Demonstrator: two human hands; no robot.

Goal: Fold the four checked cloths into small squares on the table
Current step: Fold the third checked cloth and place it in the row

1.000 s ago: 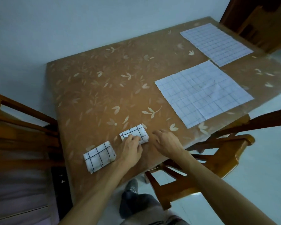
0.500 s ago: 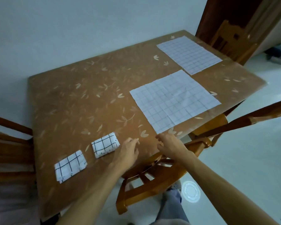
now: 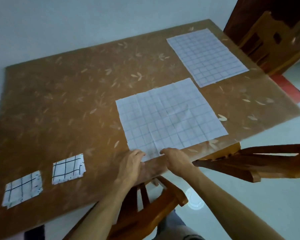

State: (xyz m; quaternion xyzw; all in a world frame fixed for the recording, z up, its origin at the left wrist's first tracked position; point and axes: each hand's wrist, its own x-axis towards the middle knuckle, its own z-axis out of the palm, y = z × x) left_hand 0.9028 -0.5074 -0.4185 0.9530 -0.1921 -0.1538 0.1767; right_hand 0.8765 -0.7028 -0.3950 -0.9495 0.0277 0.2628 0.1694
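The left hand (image 3: pixel 134 159) and the right hand (image 3: pixel 173 157) rest side by side at the near edge of the nearer flat cloth (image 3: pixel 170 116), fingers curled down onto its hem. Whether either hand has pinched the fabric or merely touches it cannot be told. That cloth lies spread open on the tabletop (image 3: pixel 68 104), a pale square with faint grid lines and visible creases, its near edge close to the tabletop's near rim.

A second open cloth (image 3: pixel 206 56) lies flat farther away and to the right, apart from the first, near the tabletop's far right corner.

Two cloths are already folded into small squares at the near left. The folded cloth (image 3: pixel 68 168) closer to the hands shows dark check lines, and the second folded cloth (image 3: pixel 22 189) sits just left of it and nearer, close to the tabletop's rim.

The tabletop is brown with a pale leaf pattern. A wooden chair (image 3: pixel 152 201) stands under its near edge below the forearms, and another chair (image 3: pixel 267 44) stands at the far right.
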